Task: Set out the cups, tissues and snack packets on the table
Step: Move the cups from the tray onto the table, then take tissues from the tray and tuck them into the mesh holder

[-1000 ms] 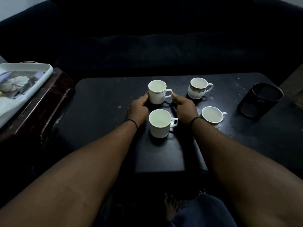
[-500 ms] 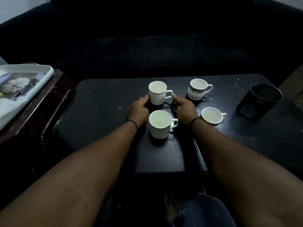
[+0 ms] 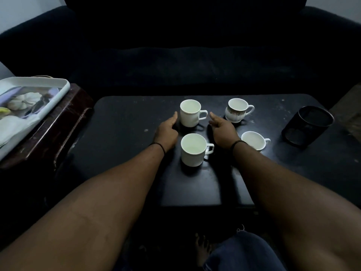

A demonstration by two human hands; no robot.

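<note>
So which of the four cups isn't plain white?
The far right cup: its rounded body carries a brown patterned band, while the other three are plain white.

4 cups [image 3: 190,113] crowd table [image 3: 127,133] centre; left half free.

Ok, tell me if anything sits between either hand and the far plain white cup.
Nothing visible does. The left hand and right hand flank the far plain white cup with only bare table between. The near white cup stands behind both hands' fingers.

dim, murky view; wide-angle bending at edges; soft shadows under cups [image 3: 190,113]
</note>
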